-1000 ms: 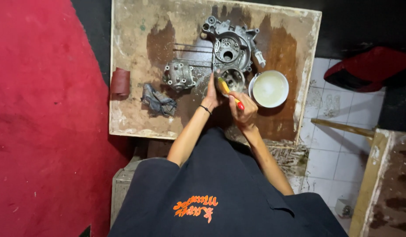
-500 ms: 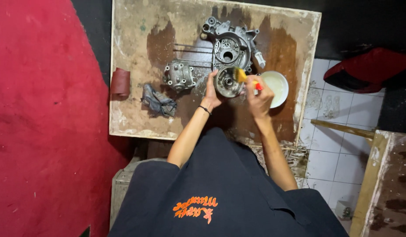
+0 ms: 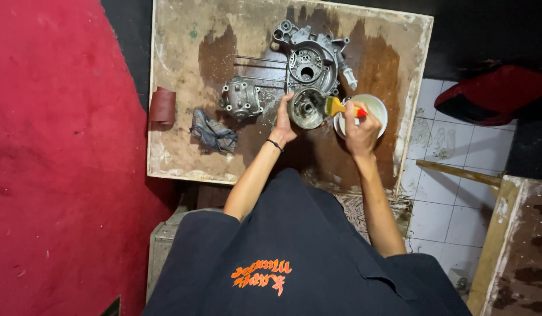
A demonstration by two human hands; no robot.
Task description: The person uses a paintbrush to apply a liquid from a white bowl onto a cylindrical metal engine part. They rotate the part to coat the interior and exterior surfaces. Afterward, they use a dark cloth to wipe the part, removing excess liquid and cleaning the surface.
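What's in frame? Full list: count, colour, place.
engine casing: 1, grey metal, far middle of board
round metal part: 1, grey, below the casing, against left hand
small metal housing: 1, grey, left of round part
thin rods: a few, dark, left of casing
brush: 1, yellow bristles, red handle, bristles at round part
bowl: 1, white, pale liquid, right of round part
rag: 1, grey-blue, board's left
sandpaper roll: 1, reddish-brown, board's left edge
board: 1, stained wood
left hand: steadies round part
right hand: grips brush
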